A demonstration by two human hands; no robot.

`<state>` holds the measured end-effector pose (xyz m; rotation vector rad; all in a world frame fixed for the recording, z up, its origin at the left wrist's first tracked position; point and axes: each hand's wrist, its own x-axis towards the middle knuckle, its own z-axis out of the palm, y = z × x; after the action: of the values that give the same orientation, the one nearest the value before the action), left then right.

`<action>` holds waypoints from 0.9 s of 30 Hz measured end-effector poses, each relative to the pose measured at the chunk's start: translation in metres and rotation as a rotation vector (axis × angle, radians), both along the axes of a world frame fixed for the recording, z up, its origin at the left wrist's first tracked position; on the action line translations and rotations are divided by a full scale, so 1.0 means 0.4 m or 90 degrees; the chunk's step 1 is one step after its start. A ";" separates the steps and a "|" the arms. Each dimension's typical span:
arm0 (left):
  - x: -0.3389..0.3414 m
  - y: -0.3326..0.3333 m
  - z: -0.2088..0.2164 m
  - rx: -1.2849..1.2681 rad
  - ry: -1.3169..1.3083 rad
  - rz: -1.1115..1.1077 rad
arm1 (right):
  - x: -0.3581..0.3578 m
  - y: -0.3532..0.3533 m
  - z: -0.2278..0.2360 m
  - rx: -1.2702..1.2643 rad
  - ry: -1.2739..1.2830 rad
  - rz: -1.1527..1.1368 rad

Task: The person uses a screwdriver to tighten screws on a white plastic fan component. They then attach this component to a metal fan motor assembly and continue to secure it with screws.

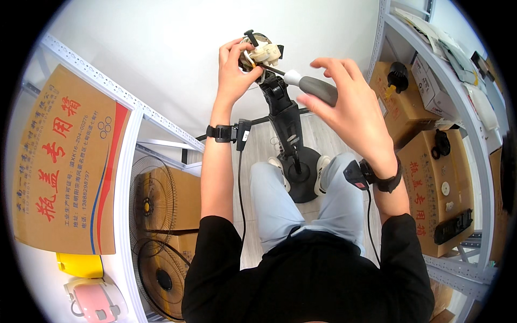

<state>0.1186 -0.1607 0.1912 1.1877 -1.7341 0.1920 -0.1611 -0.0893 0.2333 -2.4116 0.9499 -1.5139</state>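
Motor assembly (266, 54) gripped by left hand (231, 63), presumably for steadiness; screwdriver (312, 87) angled in from right, right hand (354, 102) spread loosely about it.

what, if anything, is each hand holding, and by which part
Left hand: the cream motor unit, by its left side. Right hand: at the screwdriver's grey handle, fingers spread; grip unclear.

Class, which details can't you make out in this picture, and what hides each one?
- Screwdriver tip: head view, lost at the pale motor housing, near the thumb of the left hand.
- Screwdriver's butt end: head view, covered by the right hand.
- Housing's far side: head view, faces away.
- Right-hand shelf's outer end: head view, cut off by the dark fisheye rim.
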 end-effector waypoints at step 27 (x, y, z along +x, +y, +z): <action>-0.013 0.001 -0.005 0.006 0.017 0.025 | -0.010 -0.003 0.007 0.043 -0.017 -0.094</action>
<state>0.1133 -0.1603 0.1893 1.2260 -1.6913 0.1911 -0.1651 -0.0903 0.2360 -2.3152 1.1761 -1.5297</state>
